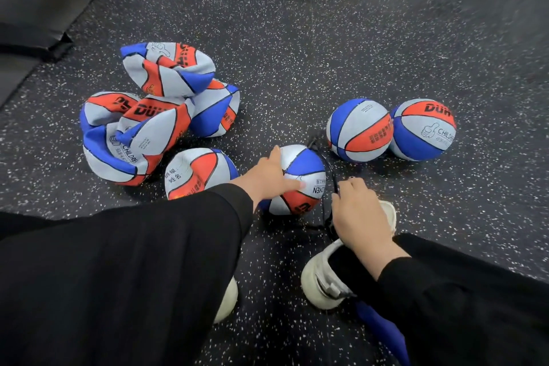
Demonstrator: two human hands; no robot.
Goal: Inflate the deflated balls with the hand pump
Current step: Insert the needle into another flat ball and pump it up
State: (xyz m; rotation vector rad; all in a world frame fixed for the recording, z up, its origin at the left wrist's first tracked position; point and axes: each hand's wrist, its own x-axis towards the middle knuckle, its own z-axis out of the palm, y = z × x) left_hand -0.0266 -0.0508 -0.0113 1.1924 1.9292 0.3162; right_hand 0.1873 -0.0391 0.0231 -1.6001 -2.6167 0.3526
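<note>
A small blue, orange and grey ball (303, 180) lies on the floor in front of me, and my left hand (269, 177) rests spread over its left side. A thin black hose (328, 169) runs from the ball's top right down to my right hand (358, 212), whose fingers are closed around it. A blue tube (383, 327), seemingly the pump, lies by my right shoe, mostly hidden under my sleeve. Several flat, crumpled balls (154, 110) are heaped at the left. Two round, firm balls (359, 129) (423, 129) sit side by side at the right.
A part-filled ball (199, 172) lies just left of my left forearm. My white shoes (326, 276) stand on the dark speckled rubber floor (326, 38). Black padded mats (38, 6) border the far left.
</note>
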